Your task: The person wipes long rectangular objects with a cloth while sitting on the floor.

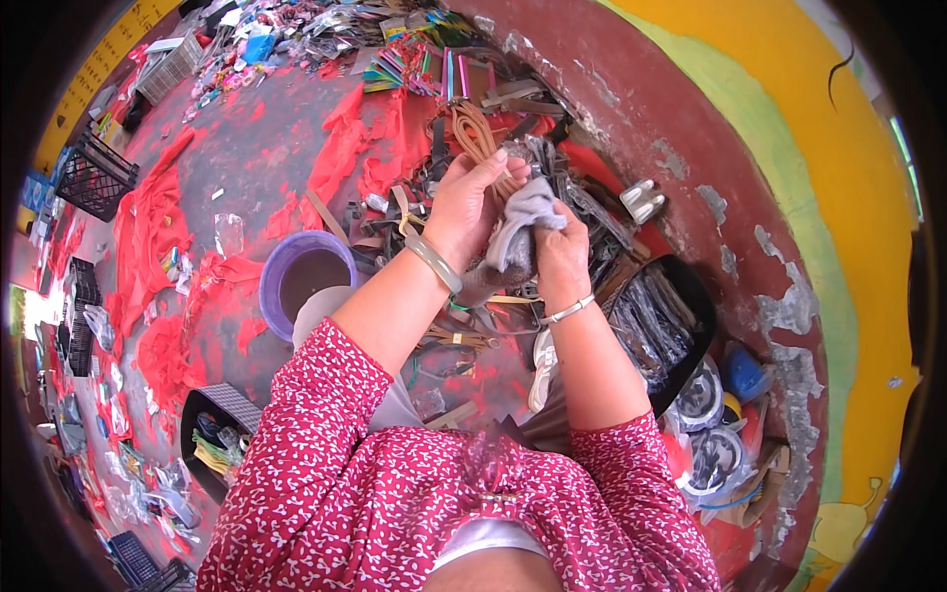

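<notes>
The fingers (490,168) of the left hand (464,202) are curled together around a dark shoe (508,257), with the fingertips lying over the tan straps (480,138) that rise behind it. The right hand (560,259) has its fingers clamped on a grey cloth (528,207), pressing it against the top of the same shoe, so both hands meet on the one object, held up in front of the chest above the floor.

A pale green bangle (435,263) sits on the left wrist and a thin silver bracelet (566,312) on the right. Both forearms come out of red sleeves (316,390) with a small white print.

Just below the hands lies a tangle of sandals and loose straps. To the left of them a purple bucket (301,271) stands on the floor, with a pale bowl touching its lower edge. To the right, a black tub (691,296) holds dark footwear in clear wrapping, close against a peeling maroon wall (691,148). Red cloth (148,237) is spread across the grey floor farther left, near black plastic crates (94,178).
</notes>
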Motion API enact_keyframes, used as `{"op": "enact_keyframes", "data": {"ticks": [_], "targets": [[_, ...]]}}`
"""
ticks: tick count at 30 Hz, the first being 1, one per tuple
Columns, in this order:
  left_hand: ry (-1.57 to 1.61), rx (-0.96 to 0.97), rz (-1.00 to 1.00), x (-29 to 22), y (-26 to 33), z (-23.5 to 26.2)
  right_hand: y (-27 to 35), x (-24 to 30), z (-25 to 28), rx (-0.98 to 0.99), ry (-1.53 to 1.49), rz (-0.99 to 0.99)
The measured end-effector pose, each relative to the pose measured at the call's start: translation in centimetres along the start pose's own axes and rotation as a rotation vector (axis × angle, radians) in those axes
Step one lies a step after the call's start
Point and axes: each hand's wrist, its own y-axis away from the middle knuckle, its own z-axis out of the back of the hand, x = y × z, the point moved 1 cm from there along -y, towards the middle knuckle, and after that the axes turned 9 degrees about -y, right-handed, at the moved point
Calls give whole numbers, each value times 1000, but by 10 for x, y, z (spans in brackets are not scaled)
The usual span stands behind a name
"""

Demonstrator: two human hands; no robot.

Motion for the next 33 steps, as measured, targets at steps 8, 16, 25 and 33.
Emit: {"op": "enact_keyframes", "data": {"ticks": [8, 16, 25, 33], "targets": [[-51, 21, -94, 3, 0, 1, -12, 13, 4, -137, -302, -383], [-188, 208, 211, 15, 10, 5, -19, -59, 27, 129, 261, 88], [-762, 380, 28, 19, 34, -21, -7, 12, 6, -84, -440, -161], [-667, 257, 23, -6, 23, -3, -17, 56, 50, -130, 131, -219]]}}
